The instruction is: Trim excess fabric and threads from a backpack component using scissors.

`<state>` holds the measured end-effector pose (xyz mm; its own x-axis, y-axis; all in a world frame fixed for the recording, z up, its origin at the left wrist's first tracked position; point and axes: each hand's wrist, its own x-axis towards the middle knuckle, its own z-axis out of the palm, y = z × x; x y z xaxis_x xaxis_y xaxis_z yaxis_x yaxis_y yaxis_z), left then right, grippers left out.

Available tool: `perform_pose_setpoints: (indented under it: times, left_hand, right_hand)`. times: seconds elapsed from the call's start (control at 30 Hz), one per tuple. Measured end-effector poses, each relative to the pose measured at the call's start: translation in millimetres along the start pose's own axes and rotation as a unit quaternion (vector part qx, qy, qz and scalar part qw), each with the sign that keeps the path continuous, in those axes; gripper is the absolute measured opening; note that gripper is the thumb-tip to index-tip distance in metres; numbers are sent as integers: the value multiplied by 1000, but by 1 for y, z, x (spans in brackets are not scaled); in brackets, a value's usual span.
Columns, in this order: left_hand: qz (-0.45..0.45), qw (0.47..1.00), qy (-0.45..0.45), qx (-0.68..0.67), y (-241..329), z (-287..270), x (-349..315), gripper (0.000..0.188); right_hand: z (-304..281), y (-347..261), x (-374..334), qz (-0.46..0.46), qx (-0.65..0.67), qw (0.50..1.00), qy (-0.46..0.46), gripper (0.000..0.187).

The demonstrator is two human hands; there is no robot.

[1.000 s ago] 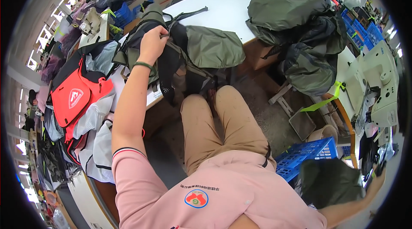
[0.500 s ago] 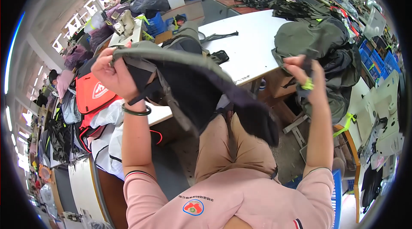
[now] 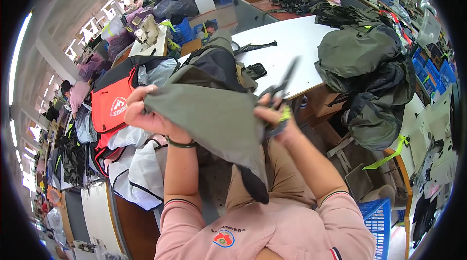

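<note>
My left hand (image 3: 152, 114) is closed on the left end of an olive-grey fabric piece (image 3: 209, 116), held up in front of my lap. A black edge of the cloth hangs at its lower end. A pair of dark scissors (image 3: 286, 79) is in my right hand (image 3: 276, 120), blades pointing up and away, somewhat blurred. That hand is at the right edge of the fabric; whether its fingers touch the cloth I cannot tell. Something yellow-green (image 3: 285, 113) shows at my right fingers. Behind the fabric lies an olive and black bag (image 3: 216, 63).
A white table (image 3: 296, 36) stands ahead, with a black strap (image 3: 260, 46) on it. Olive fabric pieces (image 3: 360, 50) are piled at its right end. To my left are a red bag panel (image 3: 113, 104) and white bags (image 3: 141, 172). A blue basket (image 3: 377, 218) stands at lower right.
My right hand has come inward from the right with the scissors, to the fabric's edge. The cloth has swung round, showing its olive face rather than its black side.
</note>
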<state>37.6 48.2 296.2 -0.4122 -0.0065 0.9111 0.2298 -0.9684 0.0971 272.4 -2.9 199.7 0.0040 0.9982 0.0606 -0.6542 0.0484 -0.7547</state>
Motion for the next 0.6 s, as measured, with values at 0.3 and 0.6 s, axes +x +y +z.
perform_pose_setpoints:
  times: [0.3, 0.6]
  left_hand:
    - [-58, 812, -557, 164, 22, -124, -103, 15]
    - [-527, 619, -582, -16, 29, -66, -126, 19]
  right_hand:
    - [-86, -58, -65, -205, -289, 935, -9, 33]
    - [-107, 21, -126, -115, -498, 859, 12, 35]
